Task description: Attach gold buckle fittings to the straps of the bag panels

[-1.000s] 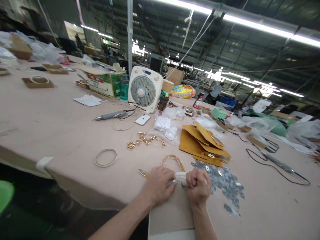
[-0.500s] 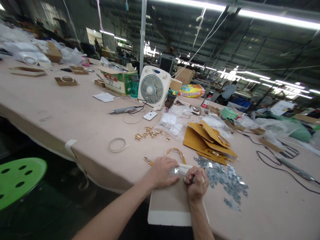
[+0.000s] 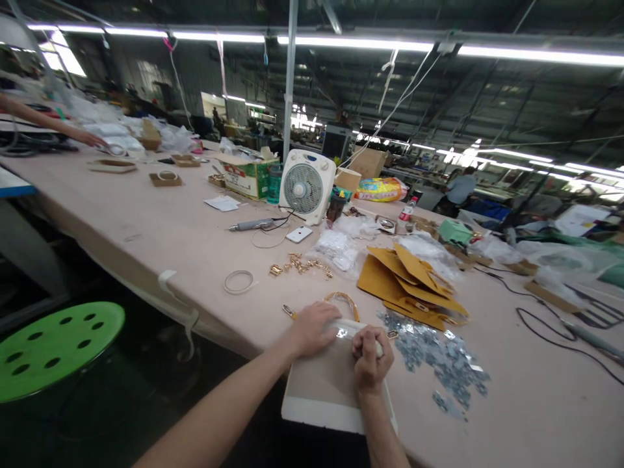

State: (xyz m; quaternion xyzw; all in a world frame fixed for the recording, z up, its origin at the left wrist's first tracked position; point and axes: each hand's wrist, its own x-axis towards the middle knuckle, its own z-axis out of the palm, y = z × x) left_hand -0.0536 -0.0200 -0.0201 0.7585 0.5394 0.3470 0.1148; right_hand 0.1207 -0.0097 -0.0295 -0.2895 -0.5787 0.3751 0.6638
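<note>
My left hand (image 3: pixel 312 328) rests palm down on a small white-and-silver piece (image 3: pixel 342 330) at the far edge of a white-edged board (image 3: pixel 325 389). Beside it, my right hand (image 3: pixel 369 352) is closed in a fist around a small tool, pressing on the same piece. A curved amber strap (image 3: pixel 344 299) with a gold clip (image 3: pixel 289 311) lies just beyond my left hand. Several small silver metal plates (image 3: pixel 441 356) are scattered to the right of my right hand.
Tan leather panels (image 3: pixel 412 283), gold buckles (image 3: pixel 299 264), a tape ring (image 3: pixel 239 282), plastic bags, a phone (image 3: pixel 299 234), an electric screwdriver (image 3: pixel 251 225) and a white fan (image 3: pixel 307 185) lie farther back. A green stool (image 3: pixel 53 348) stands left. Another person's arm (image 3: pixel 51 125) reaches over the table far left.
The view has swung left and down, bringing the green stool and the far-left arm into sight. Both hands stay on the small piece; the right fist has shifted slightly.
</note>
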